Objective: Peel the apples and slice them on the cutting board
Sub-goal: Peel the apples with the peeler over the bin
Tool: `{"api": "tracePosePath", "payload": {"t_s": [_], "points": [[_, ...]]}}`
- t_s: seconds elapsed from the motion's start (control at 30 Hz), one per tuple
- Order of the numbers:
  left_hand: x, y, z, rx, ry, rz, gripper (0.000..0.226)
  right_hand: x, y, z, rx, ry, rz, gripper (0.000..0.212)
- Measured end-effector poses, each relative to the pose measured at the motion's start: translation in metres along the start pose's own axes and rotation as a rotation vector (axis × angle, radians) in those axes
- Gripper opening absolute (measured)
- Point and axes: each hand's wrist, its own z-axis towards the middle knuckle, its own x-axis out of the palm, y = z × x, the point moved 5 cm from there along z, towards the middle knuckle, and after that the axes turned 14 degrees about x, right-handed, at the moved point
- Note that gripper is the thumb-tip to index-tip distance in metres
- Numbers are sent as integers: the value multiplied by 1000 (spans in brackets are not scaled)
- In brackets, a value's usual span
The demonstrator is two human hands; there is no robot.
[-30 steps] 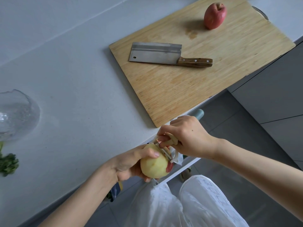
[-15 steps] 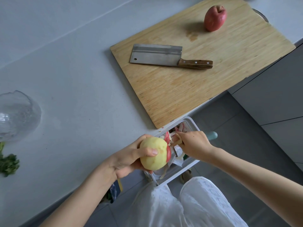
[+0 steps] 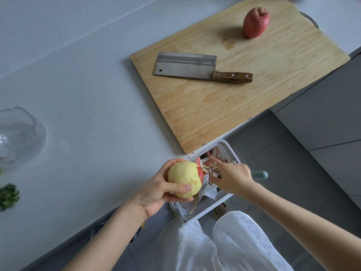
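Observation:
My left hand (image 3: 156, 190) holds a mostly peeled apple (image 3: 184, 178), pale yellow with a strip of red skin left on its right side, at the counter's front edge. My right hand (image 3: 232, 177) grips a peeler (image 3: 212, 173) with a pale green handle end (image 3: 260, 175), just right of the apple and above the bin. A whole red apple (image 3: 256, 22) stands at the far end of the wooden cutting board (image 3: 273, 61). A cleaver (image 3: 195, 67) with a wooden handle lies flat on the board.
A white waste bin (image 3: 224, 204) holding apple peels stands on the floor below the counter edge. A clear glass bowl (image 3: 19, 137) sits at the left, with green herbs (image 3: 7, 196) below it. Grey cabinet fronts are at the right.
My right hand pulled the peeler off the apple and moved right over the bin, which came into view. My left hand turned the apple and raised it slightly.

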Motion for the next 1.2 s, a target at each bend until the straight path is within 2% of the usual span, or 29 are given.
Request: {"api": "tracePosePath", "payload": {"t_s": [0.03, 0.1, 0.13, 0.17, 0.23, 0.27, 0.33, 0.37, 0.43, 0.5, 0.57, 0.6, 0.67, 0.73, 0.8, 0.9, 1.0, 1.07, 1.13, 1.2], "points": [[0, 0, 0, 0, 1, 11, 68, 4, 1, 0, -42, 156, 124, 54], [0, 0, 1, 1, 0, 18, 69, 14, 2, -6, -11, 562, 398, 41], [0, 1, 1, 0, -3, 19, 69, 20, 3, -9, 45, 663, 459, 40], [0, 2, 1, -3, -3, 24, 69, 26, 1, -6, 81, 614, 358, 44], [-1, 3, 1, -10, -4, 36, 71, 29, -3, 2, 173, 278, 112, 56], [-1, 4, 1, -11, -8, 42, 72, 26, -1, 2, 171, 187, 56, 54], [-4, 5, 2, -8, -22, 44, 75, 20, 3, 2, 125, 182, 53, 40], [-5, 6, 1, -5, -27, 43, 78, 15, 4, 2, 133, 194, 122, 44], [-8, 7, 2, 17, -43, 37, 80, 8, 3, -3, 171, 255, 451, 55], [-9, 7, 2, 69, -67, 22, 78, 7, 5, -12, 228, 480, 987, 54], [-6, 5, 1, 145, -80, 27, 81, 1, 15, -23, 292, 759, 1563, 42], [-4, 5, 0, 186, -82, 41, 83, -2, 21, -29, 312, 862, 1729, 38], [0, 6, 0, 258, -90, 122, 87, -4, 32, -37, 308, 928, 1811, 39], [3, 4, 0, 297, -83, 221, 90, -6, 36, -41, 281, 830, 1775, 42], [7, 0, -2, 271, -51, 218, 92, -13, 35, -47, 234, 681, 1763, 44], [12, -10, -3, 222, -38, 175, 80, -21, 30, -56, 158, 571, 1788, 49], [12, -18, -3, 264, -74, 327, 70, -31, 25, -60, -2, 404, 1478, 43], [10, -19, -2, 291, -64, 480, 73, -41, 17, -52, -149, 96, 1184, 31], [9, -20, -2, 302, -32, 646, 78, -63, 11, -49, -329, -339, 912, 23], [11, -20, 0, 307, 19, 799, 80, -83, 18, -54, -576, -587, 692, 25]]}}
